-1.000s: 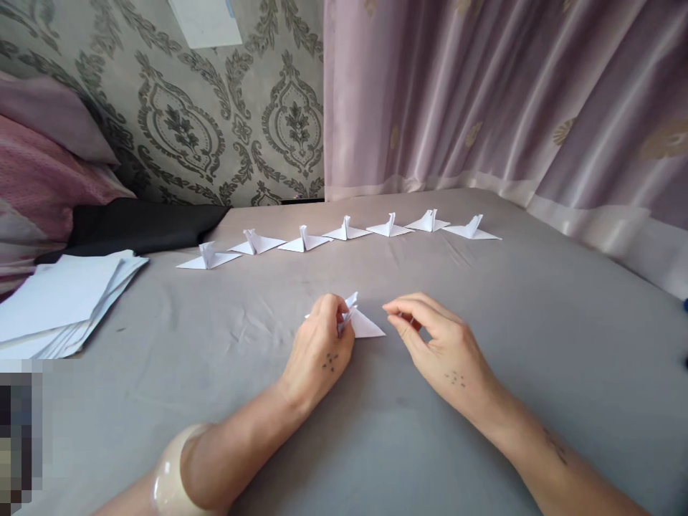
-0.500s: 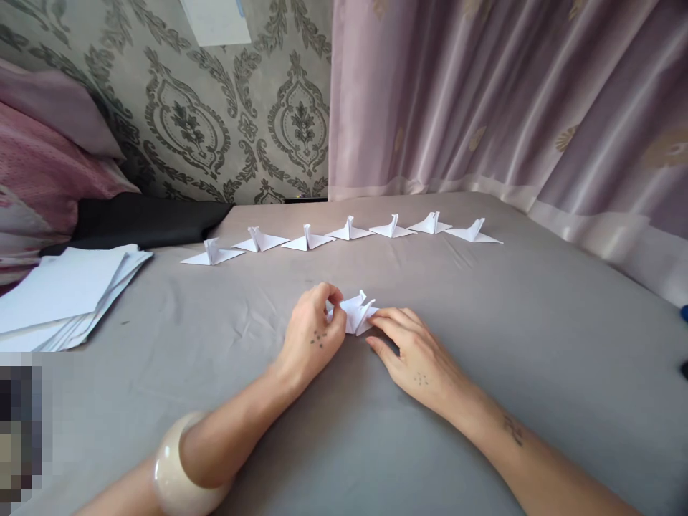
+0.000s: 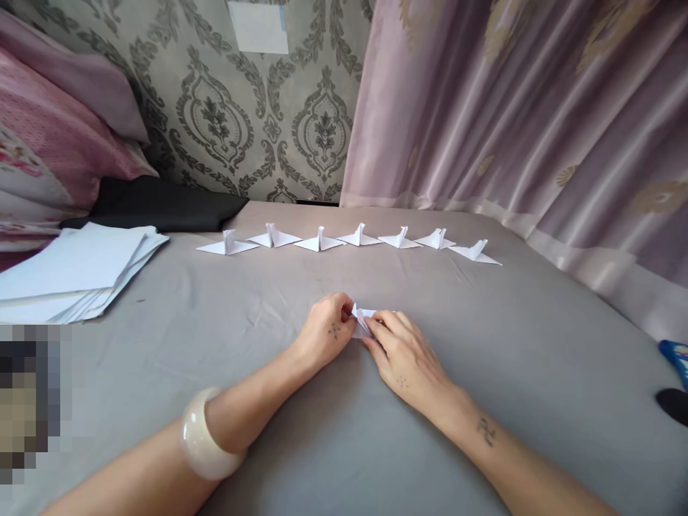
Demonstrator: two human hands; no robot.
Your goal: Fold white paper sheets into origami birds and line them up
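A small white origami paper crane (image 3: 364,322) sits between my two hands, low over the grey sheet. My left hand (image 3: 327,328) pinches its left end, thumb and index finger curled together. The fingers of my right hand (image 3: 404,351) close on its right side and cover much of that part. Only the folded middle and a strip of the back edge show. Farther back, several finished-looking white paper cranes (image 3: 319,242) stand side by side in a row, wings spread flat and folded points upright.
A stack of white paper (image 3: 75,269) lies at the left, in front of a folded black cloth (image 3: 166,206). Pink bedding (image 3: 59,107) is piled behind. A mauve curtain (image 3: 456,115) hangs along the right. A blue item (image 3: 676,360) and a dark one (image 3: 674,407) show at the right edge.
My right fingers have moved in over the crane, covering more of it, and its raised points now look pressed together. The view has turned slightly left. The row of cranes stays put.
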